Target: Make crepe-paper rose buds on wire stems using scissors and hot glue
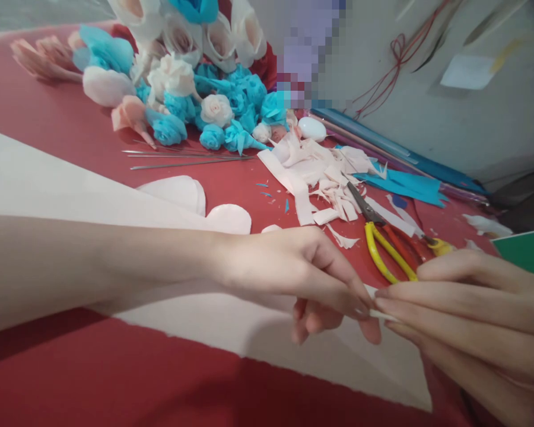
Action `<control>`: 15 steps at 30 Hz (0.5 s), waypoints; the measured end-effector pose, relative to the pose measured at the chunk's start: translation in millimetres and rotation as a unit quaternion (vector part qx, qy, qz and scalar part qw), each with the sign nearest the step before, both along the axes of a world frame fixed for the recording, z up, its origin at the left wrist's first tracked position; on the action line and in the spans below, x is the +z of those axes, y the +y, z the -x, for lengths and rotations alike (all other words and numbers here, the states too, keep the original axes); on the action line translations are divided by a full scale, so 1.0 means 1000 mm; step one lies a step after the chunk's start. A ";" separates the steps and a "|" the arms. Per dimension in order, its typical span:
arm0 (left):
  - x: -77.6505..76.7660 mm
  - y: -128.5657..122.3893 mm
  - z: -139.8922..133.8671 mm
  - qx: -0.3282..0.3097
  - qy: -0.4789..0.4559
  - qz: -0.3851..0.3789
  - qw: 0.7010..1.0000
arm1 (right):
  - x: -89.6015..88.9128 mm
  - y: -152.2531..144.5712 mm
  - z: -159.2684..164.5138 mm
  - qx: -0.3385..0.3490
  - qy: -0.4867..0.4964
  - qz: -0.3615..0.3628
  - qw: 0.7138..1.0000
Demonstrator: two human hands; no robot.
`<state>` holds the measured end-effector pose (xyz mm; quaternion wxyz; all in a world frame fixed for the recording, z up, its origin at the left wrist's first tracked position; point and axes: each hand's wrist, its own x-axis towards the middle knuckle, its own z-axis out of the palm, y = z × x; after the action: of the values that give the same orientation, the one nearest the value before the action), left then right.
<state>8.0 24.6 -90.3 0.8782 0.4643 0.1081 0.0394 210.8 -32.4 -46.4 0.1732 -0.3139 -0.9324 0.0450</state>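
A narrow pale strip (384,316) is stretched between the two hands, and I judge the step in hand to be working this thin edge with the fingers. Whether it is a loose piece or the edge of the pale sheet (196,320) reaching out toward 9 o'clock is hard to tell, as the fingers cover most of it. From the strip, the left hand (302,267) comes in at about 9 o'clock, its thumb and forefinger closed on one end, the other fingers curled loosely. The right hand (480,314), at 3 o'clock, pinches the other end between fingertips with no gap showing. The next move seems to call for a light, even pull that won't tear it. Yellow-handled scissors (372,227) lie at 12 o'clock, paper scraps (314,160) at 11, and paper flowers (213,112) farther off toward 10 or 11, all on the red bench (71,379).
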 end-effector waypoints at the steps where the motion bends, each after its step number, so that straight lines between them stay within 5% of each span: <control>1: 0.000 0.000 0.000 0.003 0.001 0.003 1.000 | 0.001 0.002 0.000 0.023 -0.011 -0.015 1.000; 15: 0.000 -0.001 0.000 0.031 0.009 0.009 0.999 | 0.004 0.004 0.005 0.017 -0.001 0.037 0.999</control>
<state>7.6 23.8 -90.4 0.8795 0.4534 0.1309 0.0619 205.7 -27.9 -42.4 0.1594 -0.3039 -0.9357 0.0815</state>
